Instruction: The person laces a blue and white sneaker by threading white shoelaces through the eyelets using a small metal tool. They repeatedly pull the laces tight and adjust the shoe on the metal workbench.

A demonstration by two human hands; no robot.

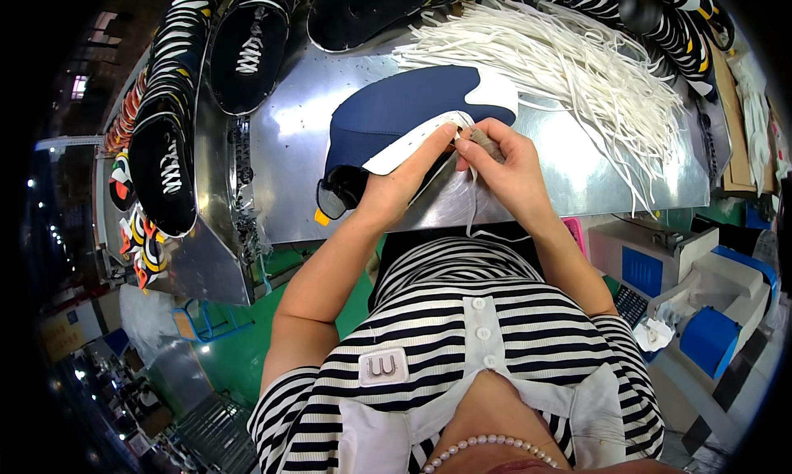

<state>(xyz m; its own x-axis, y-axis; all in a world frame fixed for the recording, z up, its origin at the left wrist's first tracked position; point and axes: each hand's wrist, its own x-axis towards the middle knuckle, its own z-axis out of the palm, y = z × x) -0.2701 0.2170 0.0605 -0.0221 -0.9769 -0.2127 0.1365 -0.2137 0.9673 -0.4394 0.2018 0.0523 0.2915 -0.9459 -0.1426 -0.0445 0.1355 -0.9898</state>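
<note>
A navy-and-white shoe upper lies on the metal table in front of me, its black-lined opening toward the lower left. My left hand is closed on the upper's white eyelet strip, thumb along the row of small holes. Close beside it, my right hand pinches a white shoelace at the end of that strip. The lace trails down toward the table's near edge. A beige wrap covers one right finger. Fingertips hide the lace tip and the hole there.
A large pile of loose white laces spreads across the table's back right. Rows of stacked shoe uppers stand at the left, some black with white lacing. More stacks line the far edge. A grey-and-blue machine stands at lower right.
</note>
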